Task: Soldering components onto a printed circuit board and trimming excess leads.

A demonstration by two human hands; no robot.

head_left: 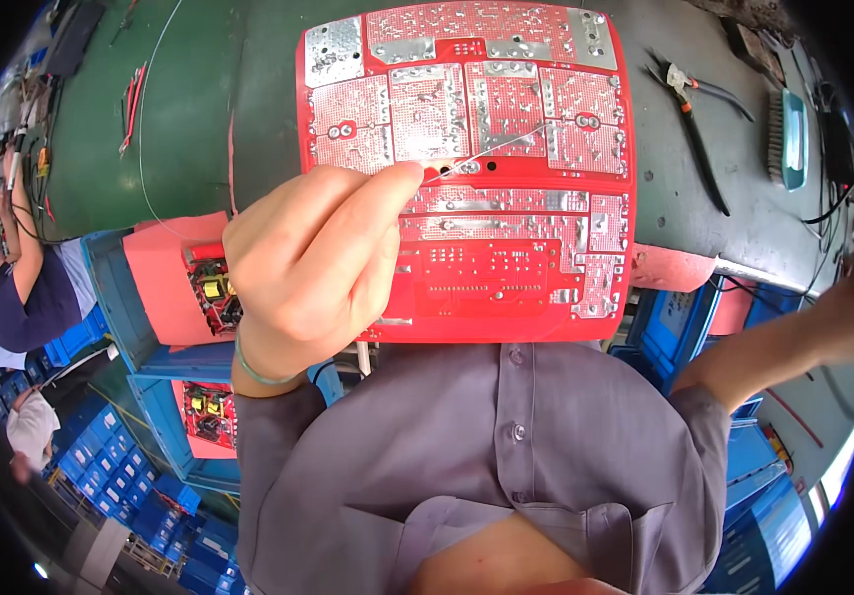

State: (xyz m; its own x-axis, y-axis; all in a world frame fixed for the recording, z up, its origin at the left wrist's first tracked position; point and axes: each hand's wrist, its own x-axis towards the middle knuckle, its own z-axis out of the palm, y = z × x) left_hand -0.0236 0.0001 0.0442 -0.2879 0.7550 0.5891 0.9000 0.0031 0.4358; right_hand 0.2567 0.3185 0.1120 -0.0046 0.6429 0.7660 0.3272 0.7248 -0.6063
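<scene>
A red circuit board (486,317), solder side up with many silvery pads, lies in front of me on the green bench. My left hand (323,253) is over the board's left part, thumb and fingers pinched on a thin silvery wire that looks like solder wire (496,146). The wire's free end slants up and right across the board. Its other length seems to come from the far left of the bench and passes behind the hand. My right forearm (779,347) reaches out to the right rim, where the hand is cut off from view.
Black-handled cutting pliers (694,134) and a blue-backed brush (791,141) lie right of the board. Red-and-black thin pieces (133,107) lie at left. Blue bins (114,297) with populated boards (211,297) stand at lower left. Another person (25,278) works at far left.
</scene>
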